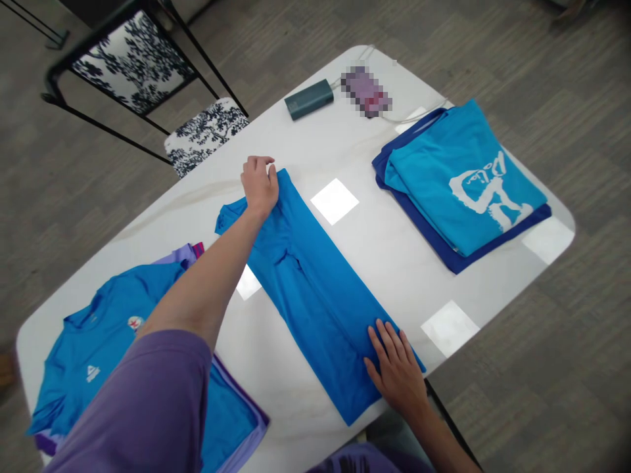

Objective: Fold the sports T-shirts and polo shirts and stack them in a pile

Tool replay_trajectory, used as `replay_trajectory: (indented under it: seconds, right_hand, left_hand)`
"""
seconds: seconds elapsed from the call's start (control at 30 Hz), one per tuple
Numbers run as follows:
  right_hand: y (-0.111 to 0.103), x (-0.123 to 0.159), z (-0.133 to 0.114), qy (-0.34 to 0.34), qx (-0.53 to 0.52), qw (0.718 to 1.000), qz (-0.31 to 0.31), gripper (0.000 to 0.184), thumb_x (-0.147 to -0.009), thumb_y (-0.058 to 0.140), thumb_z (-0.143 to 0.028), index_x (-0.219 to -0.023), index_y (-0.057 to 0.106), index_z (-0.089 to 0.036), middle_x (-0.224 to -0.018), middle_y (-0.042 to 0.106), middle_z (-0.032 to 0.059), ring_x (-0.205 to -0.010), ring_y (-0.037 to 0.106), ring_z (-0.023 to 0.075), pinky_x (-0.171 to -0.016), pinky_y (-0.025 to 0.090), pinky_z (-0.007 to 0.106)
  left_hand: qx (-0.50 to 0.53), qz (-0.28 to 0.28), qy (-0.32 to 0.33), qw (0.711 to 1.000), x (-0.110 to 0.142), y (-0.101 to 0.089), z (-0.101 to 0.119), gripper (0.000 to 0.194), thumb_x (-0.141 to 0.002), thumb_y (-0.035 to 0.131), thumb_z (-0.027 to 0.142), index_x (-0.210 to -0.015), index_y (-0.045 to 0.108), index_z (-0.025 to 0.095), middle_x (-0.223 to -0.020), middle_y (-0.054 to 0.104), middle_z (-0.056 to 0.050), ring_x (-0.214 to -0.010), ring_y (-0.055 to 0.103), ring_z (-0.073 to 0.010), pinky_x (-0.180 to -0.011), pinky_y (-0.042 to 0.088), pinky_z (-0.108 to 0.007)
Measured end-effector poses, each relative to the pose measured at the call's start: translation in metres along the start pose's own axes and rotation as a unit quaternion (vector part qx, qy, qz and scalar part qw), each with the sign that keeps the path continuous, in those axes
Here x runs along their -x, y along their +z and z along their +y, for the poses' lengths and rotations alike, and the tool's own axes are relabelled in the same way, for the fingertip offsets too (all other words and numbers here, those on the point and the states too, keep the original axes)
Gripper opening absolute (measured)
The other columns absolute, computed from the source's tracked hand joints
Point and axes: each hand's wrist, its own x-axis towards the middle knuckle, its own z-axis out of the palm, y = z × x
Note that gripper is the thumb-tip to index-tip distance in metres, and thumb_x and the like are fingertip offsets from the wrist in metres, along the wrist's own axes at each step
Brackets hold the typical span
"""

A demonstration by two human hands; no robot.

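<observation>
A bright blue shirt (315,295) lies folded into a long strip across the middle of the white table (389,249). My left hand (259,184) is closed in a pinch on the far end of the strip, near its sleeve. Near the table's front edge, my right hand (396,364) rests flat on the near end of the strip with its fingers stretched out.
A stack of folded blue shirts (463,184) sits at the right. A pile of unfolded blue and purple shirts (98,348) lies at the left. A dark power bank (309,98) and a phone (365,90) lie at the far edge. A patterned chair (207,131) stands behind the table.
</observation>
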Motion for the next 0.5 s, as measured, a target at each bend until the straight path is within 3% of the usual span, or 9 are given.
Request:
replay_trajectory:
  seconds: [0.1, 0.17, 0.3, 0.4, 0.5]
  right_hand:
    - [0.0, 0.0, 0.001, -0.004, 0.014, 1.0, -0.005, 0.08, -0.109, 0.058, -0.04, -0.181, 0.024, -0.029, -0.178, 0.044, 0.011, -0.159, 0.052, 0.0384, -0.132, 0.046, 0.063]
    - [0.001, 0.0, 0.001, -0.008, 0.021, 1.0, -0.005, 0.08, -0.109, 0.058, -0.04, -0.18, 0.025, -0.027, -0.179, 0.043, 0.0118, -0.16, 0.051, 0.0381, -0.133, 0.044, 0.062]
    - [0.004, 0.002, 0.001, -0.009, 0.021, 1.0, -0.006, 0.079, -0.109, 0.06, -0.04, -0.18, 0.028, -0.023, -0.18, 0.041, 0.0135, -0.161, 0.049, 0.0392, -0.135, 0.039, 0.064]
    - [0.005, 0.003, -0.001, -0.008, 0.013, 1.0, -0.006, 0.08, -0.108, 0.06, -0.039, -0.18, 0.027, -0.025, -0.181, 0.039, 0.0126, -0.162, 0.047, 0.039, -0.135, 0.037, 0.065]
    - [0.0, 0.005, -0.005, -0.008, 0.021, 1.0, -0.008, 0.083, -0.108, 0.058, -0.039, -0.181, 0.021, -0.025, -0.183, 0.033, 0.0109, -0.165, 0.043, 0.0378, -0.138, 0.032, 0.062]
  left_hand:
    - [-0.025, -0.081, 0.103, 0.991, 0.027, 0.011, 0.008, 0.062, -0.108, 0.047, 0.059, -0.161, 0.056, 0.028, -0.179, 0.041, -0.01, -0.17, 0.026, -0.0328, -0.141, 0.016, -0.054]
    - [-0.049, -0.123, 0.117, 0.984, 0.037, 0.019, 0.007, 0.075, -0.107, 0.045, 0.068, -0.17, 0.047, 0.028, -0.184, 0.033, -0.009, -0.174, 0.017, -0.0315, -0.142, 0.011, -0.052]
    - [-0.06, -0.139, 0.101, 0.983, 0.025, 0.03, -0.004, 0.095, -0.101, 0.048, 0.08, -0.177, 0.038, 0.023, -0.187, 0.025, -0.011, -0.176, 0.008, -0.0349, -0.143, 0.003, -0.054]
    - [-0.069, -0.154, 0.118, 0.979, 0.009, 0.028, -0.002, 0.102, -0.1, 0.048, 0.082, -0.178, 0.034, 0.018, -0.187, 0.023, -0.013, -0.176, 0.002, -0.038, -0.142, -0.005, -0.057]
    - [-0.085, -0.119, 0.118, 0.982, 0.032, 0.014, 0.019, 0.103, -0.105, 0.04, 0.078, -0.18, 0.023, 0.009, -0.188, 0.016, -0.018, -0.176, -0.005, -0.0376, -0.141, -0.009, -0.06]
